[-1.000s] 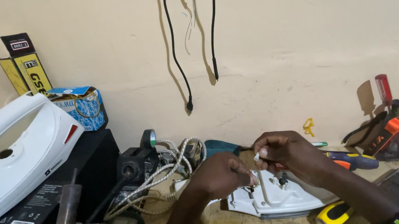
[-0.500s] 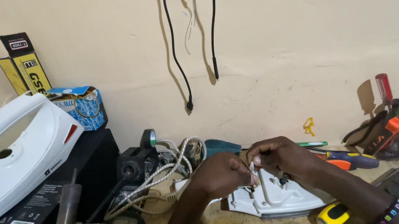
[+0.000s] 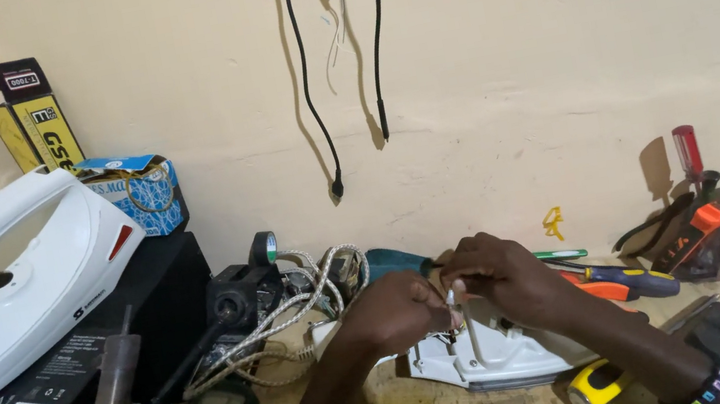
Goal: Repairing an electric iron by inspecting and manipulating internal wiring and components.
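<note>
My left hand and my right hand meet over the opened base of a white clothes iron lying on the bench. Between the fingertips of both hands is a thin white wire end. My right hand pinches the wire from above; my left hand holds it from the left side. The wire's lower part goes down into the iron's body, partly hidden by my fingers. A braided white and grey cord coils just left of my left hand.
A white iron shell rests on a black box at the left, with a soldering tool in front. Screwdrivers, a red and black tool and a yellow tape measure lie to the right. Black cables hang down the wall.
My right hand has lowered and closed in against my left hand, bringing the white wire end down between the fingertips. The iron base has not moved.
</note>
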